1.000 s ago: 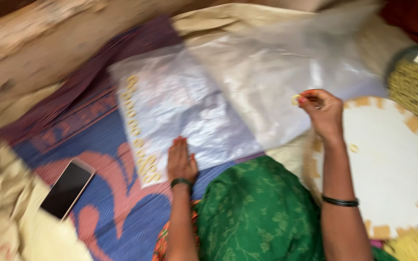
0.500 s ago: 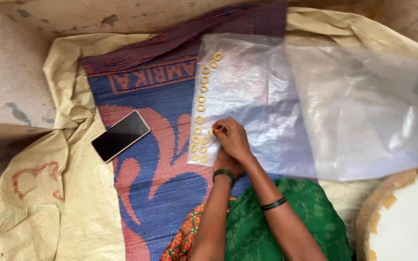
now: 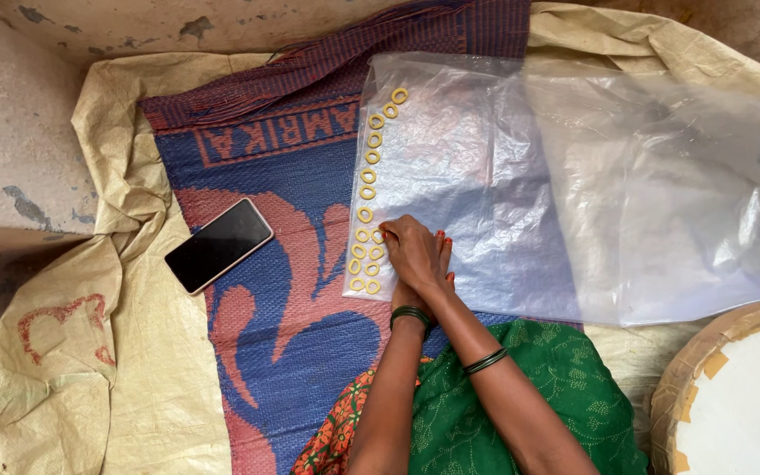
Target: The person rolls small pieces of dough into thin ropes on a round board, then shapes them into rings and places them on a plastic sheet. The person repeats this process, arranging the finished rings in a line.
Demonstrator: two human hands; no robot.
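Centre frame: right hand [image 3: 415,251] lies over left hand [image 3: 420,286], fingers curled, fingertips pressing a yellow ring [image 3: 378,236]; left fingers hidden, cannot tell. About fourteen rings line the left edge of one clear plastic sheet [image 3: 573,185], bare to the right. One phone [image 3: 219,244] on the mat [image 3: 283,176] left; one round tray [image 3: 732,396] lower right

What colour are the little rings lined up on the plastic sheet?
Yellow rings, clearest in the head view.
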